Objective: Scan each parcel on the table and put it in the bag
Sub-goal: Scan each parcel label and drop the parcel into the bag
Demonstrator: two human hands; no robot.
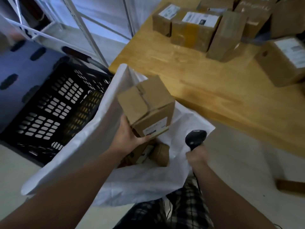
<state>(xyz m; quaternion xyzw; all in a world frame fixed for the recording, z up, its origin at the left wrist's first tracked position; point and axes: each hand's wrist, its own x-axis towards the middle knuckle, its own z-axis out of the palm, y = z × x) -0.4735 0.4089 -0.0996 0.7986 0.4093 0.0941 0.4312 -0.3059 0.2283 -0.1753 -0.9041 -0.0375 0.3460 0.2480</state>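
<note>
Here, the wooden desk (198,83) fills the upper right, carrying several brown parcels (196,28). Below it, the white bag (92,129) stands open on the floor (239,154), between the desk and a black crate (54,104). The bag's soft rim sags, so a knock could fold the mouth shut.

My left hand (128,138) grips one parcel (146,104) by its lower corner, above the bag's mouth, with the label toward me. Held so near a corner, it may tip out of my fingers and land hard on the boxes (158,154) lying inside.

My right hand (197,156) is wrapped round the black scanner (195,138), just beside the rim. The scanner's cable (196,178) could snag the fabric. I cannot tell whether this label has been read.
</note>
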